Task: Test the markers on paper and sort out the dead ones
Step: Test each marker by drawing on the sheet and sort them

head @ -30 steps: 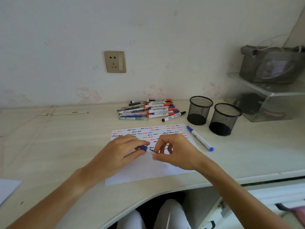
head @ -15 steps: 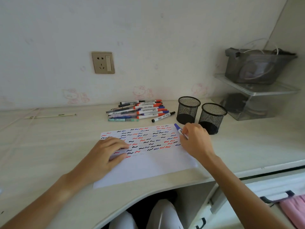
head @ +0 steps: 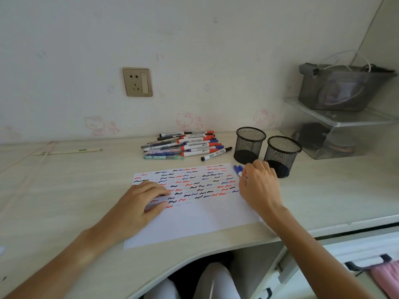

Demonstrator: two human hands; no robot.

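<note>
A white paper sheet [head: 194, 223] covered with red, blue and black squiggles lies on the desk. My left hand [head: 140, 203] rests flat on its left part, fingers relaxed. My right hand [head: 258, 186] sits at the sheet's right edge with fingers curled over a blue-capped marker [head: 240, 170], low on the desk. A second blue marker's cap [head: 235, 168] shows right beside it; both bodies are hidden under the hand. A pile of markers and pens [head: 185, 145] lies behind the sheet, with one black-capped marker [head: 216, 153] at its right edge.
Two black mesh cups [head: 250, 145] [head: 282, 156] stand just behind my right hand. A clear shelf [head: 336, 117] with a grey bag is at the far right, a wall socket [head: 137, 82] above, a thin stick [head: 69, 151] at left, and an open drawer [head: 356, 255] at lower right.
My hands were together over the sheet on the blue marker. My right hand then carried it right to the sheet's edge and lowered it beside the other blue marker. My left hand settled on the paper.
</note>
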